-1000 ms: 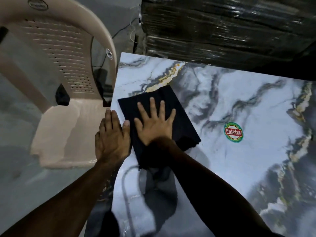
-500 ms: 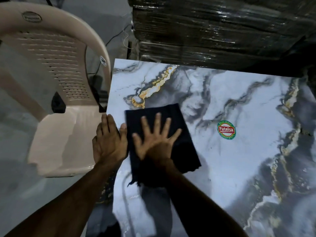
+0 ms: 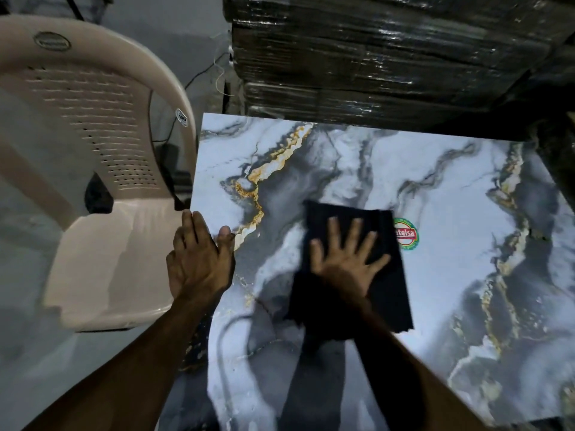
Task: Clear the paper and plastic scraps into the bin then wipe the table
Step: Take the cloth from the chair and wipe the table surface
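Wiping appears under way in the head view: no scraps show on the desk (image 3: 451, 188), so clearing looks done. Right hand (image 3: 345, 262), fingers spread flat, presses one cloth (image 3: 385, 290) at centre frame. Left hand (image 3: 199, 262) rests flat on the desk's left edge. One chair (image 3: 93, 169), upper left. No bin in sight.

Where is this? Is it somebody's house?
Probably not a house; it looks more like a storeroom or shop. Tall stacks of plastic-wrapped boxes stand behind the marble-patterned table, and a plain plastic chair sits on the bare grey floor.
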The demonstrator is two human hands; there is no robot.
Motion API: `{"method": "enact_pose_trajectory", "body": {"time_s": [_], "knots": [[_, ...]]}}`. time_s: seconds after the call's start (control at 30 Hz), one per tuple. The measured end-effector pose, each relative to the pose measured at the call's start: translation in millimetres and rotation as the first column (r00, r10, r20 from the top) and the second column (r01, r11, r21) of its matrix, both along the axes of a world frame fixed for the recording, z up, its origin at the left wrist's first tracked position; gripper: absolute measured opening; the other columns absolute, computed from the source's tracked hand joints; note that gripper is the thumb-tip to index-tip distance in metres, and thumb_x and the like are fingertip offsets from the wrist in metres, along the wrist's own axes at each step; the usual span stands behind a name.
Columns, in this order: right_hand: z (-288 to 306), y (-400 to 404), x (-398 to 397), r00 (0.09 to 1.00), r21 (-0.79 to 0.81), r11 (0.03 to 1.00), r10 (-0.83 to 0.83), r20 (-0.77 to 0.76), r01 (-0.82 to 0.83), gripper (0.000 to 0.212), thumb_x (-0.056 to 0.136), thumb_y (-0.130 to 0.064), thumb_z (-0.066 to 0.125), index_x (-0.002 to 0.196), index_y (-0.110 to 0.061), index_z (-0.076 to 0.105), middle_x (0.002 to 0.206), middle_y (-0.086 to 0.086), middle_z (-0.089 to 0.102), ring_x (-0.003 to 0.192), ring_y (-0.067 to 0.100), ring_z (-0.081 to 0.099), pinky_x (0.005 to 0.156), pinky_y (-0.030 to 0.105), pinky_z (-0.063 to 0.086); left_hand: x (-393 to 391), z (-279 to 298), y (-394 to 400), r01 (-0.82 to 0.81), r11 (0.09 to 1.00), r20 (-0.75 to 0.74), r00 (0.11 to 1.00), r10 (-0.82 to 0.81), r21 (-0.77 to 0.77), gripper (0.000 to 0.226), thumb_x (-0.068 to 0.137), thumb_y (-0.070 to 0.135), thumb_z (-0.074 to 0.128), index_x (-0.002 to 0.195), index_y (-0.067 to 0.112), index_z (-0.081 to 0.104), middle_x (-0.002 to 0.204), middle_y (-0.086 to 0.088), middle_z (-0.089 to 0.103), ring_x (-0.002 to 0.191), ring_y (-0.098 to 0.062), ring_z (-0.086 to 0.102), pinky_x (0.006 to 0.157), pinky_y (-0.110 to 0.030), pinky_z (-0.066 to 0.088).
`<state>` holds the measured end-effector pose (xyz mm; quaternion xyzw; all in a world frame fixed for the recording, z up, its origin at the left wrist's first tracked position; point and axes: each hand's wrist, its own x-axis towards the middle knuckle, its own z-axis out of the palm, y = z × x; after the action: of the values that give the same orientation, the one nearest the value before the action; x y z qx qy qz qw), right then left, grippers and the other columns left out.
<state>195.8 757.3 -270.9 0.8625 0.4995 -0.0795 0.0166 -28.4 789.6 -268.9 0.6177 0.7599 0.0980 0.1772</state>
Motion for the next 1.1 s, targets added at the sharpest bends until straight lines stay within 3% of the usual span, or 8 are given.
{"method": "enact_pose_trajectory", "body": {"time_s": [0.13,0.23,0.43,0.57,0.77,0.87,0.97,1.1], "knots": [[-2,-64,-98,0.910,0.129,0.902,0.414,0.019,-0.413,0.064,0.088,-0.064,0.039,0.147,-0.039,0.036,0.158,0.011,0.029,0.143,0.045,0.024,0.106,0.075,0.014,0,1,4,-0.018,0.999,0.015,1.000,0.019,-0.034,0.073,0.097,0.059,0.007,0.155,0.015,0.008,0.165,-0.003,0.003,0.147,-0.029,0.019,0.111,-0.053,0.029],[-8,-81,-83,0.865,0.112,0.858,0.500,0.030,-0.500,0.065,0.088,-0.068,0.038,0.147,-0.043,0.033,0.159,0.006,0.030,0.143,0.042,0.028,0.106,0.072,0.017,0,2,3,-0.017,1.000,0.034,0.999,0.018,-0.021,0.075,0.095,0.061,0.007,0.155,0.015,0.009,0.165,-0.003,0.005,0.147,-0.028,0.020,0.111,-0.053,0.029],[4,-60,72,0.996,-0.068,0.993,-0.093,-0.013,0.092,0.064,0.090,-0.070,0.024,0.149,-0.051,0.007,0.165,-0.002,0.003,0.150,0.033,0.002,0.111,0.071,0.006,-1,0,0,-0.003,1.000,0.053,0.999,0.003,0.004,0.077,0.096,0.063,0.011,0.155,0.014,0.011,0.165,-0.007,0.008,0.146,-0.031,0.022,0.110,-0.053,0.030],[11,-60,74,0.972,-0.068,0.972,-0.228,-0.062,0.224,0.062,0.094,-0.064,0.021,0.152,-0.046,0.007,0.165,0.001,-0.002,0.150,0.036,-0.004,0.110,0.072,0.003,-2,2,-1,0.001,1.000,0.058,0.998,0.000,-0.008,0.080,0.095,0.066,0.013,0.156,0.013,0.009,0.165,-0.007,0.005,0.147,-0.030,0.018,0.113,-0.052,0.025],[0,-141,-96,0.906,0.116,0.899,0.422,0.023,-0.422,0.065,0.088,-0.061,0.042,0.149,-0.042,0.031,0.160,0.009,0.025,0.145,0.045,0.021,0.108,0.074,0.012,-2,2,-3,-0.008,1.000,0.079,0.997,0.009,-0.011,0.080,0.095,0.066,0.011,0.156,0.014,0.008,0.165,-0.006,0.004,0.148,-0.028,0.016,0.115,-0.052,0.022],[-2,-162,-89,0.848,0.130,0.842,0.529,-0.011,-0.523,0.064,0.088,-0.064,0.041,0.148,-0.044,0.030,0.161,0.004,0.023,0.145,0.040,0.024,0.108,0.071,0.018,-2,1,-3,-0.014,1.000,0.098,0.995,0.014,0.000,0.080,0.095,0.067,0.011,0.156,0.015,0.009,0.165,-0.005,0.005,0.148,-0.028,0.017,0.114,-0.053,0.023],[-6,-152,-8,0.951,0.056,0.949,0.307,0.045,-0.309,0.064,0.086,-0.065,0.036,0.147,-0.045,0.031,0.158,0.003,0.030,0.143,0.039,0.030,0.108,0.070,0.020,-3,1,-2,0.002,1.000,0.099,0.995,-0.002,0.006,0.079,0.095,0.067,0.015,0.155,0.015,0.012,0.165,-0.008,0.007,0.148,-0.030,0.018,0.114,-0.054,0.024],[11,-149,97,0.983,-0.066,0.983,-0.175,-0.061,0.171,0.063,0.092,-0.067,0.020,0.151,-0.048,0.010,0.164,-0.002,0.002,0.150,0.032,0.001,0.113,0.068,0.004,-10,0,-6,0.127,0.987,0.114,0.984,-0.137,0.095,0.063,0.096,0.063,0.027,0.146,0.024,0.032,0.163,-0.007,0.012,0.148,-0.032,0.017,0.112,-0.055,0.026]]}}
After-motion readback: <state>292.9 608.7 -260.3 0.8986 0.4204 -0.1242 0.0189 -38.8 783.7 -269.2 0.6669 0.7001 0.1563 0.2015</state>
